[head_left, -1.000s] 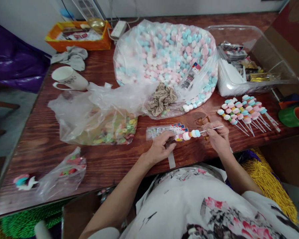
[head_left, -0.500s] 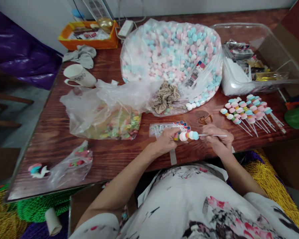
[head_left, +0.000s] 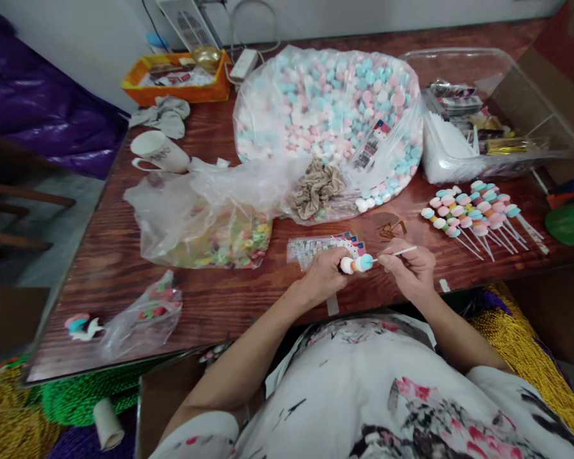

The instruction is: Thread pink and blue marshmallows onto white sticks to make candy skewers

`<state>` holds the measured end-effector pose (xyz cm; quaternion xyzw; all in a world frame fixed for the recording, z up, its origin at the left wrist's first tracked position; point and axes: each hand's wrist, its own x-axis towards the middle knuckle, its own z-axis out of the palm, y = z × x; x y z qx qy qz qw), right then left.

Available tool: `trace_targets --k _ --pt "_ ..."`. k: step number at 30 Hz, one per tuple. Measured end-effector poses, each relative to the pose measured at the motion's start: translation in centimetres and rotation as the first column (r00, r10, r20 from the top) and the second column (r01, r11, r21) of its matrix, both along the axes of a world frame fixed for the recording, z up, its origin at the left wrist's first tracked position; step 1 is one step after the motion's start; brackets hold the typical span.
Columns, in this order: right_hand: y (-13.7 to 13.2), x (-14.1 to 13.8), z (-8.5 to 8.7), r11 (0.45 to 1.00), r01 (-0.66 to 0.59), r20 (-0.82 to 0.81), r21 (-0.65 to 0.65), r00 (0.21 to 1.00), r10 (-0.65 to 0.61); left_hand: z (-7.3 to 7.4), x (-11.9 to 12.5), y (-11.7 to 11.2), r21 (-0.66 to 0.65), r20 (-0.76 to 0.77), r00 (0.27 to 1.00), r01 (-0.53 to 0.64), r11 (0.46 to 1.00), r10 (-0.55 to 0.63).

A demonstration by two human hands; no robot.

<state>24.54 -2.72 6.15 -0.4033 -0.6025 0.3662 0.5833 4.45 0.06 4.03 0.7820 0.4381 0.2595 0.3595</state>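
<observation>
My left hand (head_left: pixel 326 273) is closed around one end of a marshmallow skewer (head_left: pixel 357 264), whose white and blue pieces show past the fingers. From the right, my right hand (head_left: pixel 411 269) pinches the white stick (head_left: pixel 404 251) that runs into the blue marshmallow. Just behind my left hand lie several printed clear sachets (head_left: pixel 310 245). Gold twist ties (head_left: pixel 392 228) rest on the table beyond my right hand. Finished-looking marshmallow skewers (head_left: pixel 478 210) lie in a bunch at the right, sticks toward me.
A big clear bag of pastel marshmallows (head_left: pixel 335 95) fills the back. Left of it are a bag of gummy candies (head_left: pixel 229 239), a white mug (head_left: pixel 157 152) and an orange box (head_left: pixel 176 92). A clear plastic bin (head_left: pixel 459 169) and green tape (head_left: pixel 569 224) stand at right; a small bag (head_left: pixel 143 319) lies front left.
Both hands have shifted slightly, the right one moving left and turning the stick's free end upward. The skewer's marshmallow end now sits a little further left. The camera view has moved slightly.
</observation>
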Motion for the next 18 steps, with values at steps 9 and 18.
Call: trace_targets --k 9,18 --pt "1.0 2.5 1.8 0.936 -0.335 0.343 0.107 0.896 0.281 1.6 -1.2 -0.2 -0.361 0.059 0.995 0.096 0.928 -0.08" --pt "1.9 3.3 3.5 0.788 -0.612 0.508 0.065 0.7 0.502 1.6 -2.3 -0.3 -0.541 0.089 0.965 0.254 0.802 -0.246"
